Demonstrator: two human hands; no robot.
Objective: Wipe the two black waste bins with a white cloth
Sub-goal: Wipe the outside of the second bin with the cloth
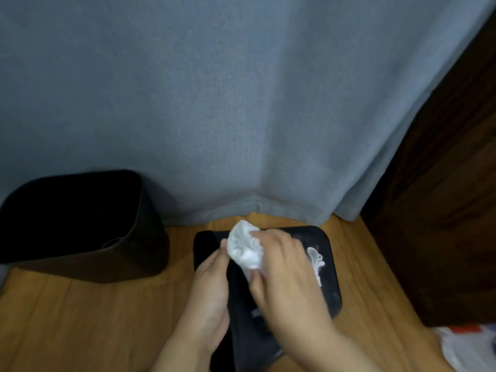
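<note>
Two black waste bins are on the wooden floor. One bin [80, 226] stands upright at the left, open top toward me. The other bin [326, 267] is right below me, and both my hands are on it. My right hand [284, 277] grips a crumpled white cloth [245, 248] against the bin's upper surface. A white strip [316, 261], cloth or something in the bin, shows right of that hand. My left hand [212, 288] rests along the bin's left side, fingers straight, fingertips touching the cloth.
A grey curtain [241, 103] hangs behind both bins down to the floor. Dark wooden furniture [442, 210] stands at the right. A white plastic bag with red print [467, 345] lies at the bottom right corner. Wooden floor [94, 318] spreads at the lower left.
</note>
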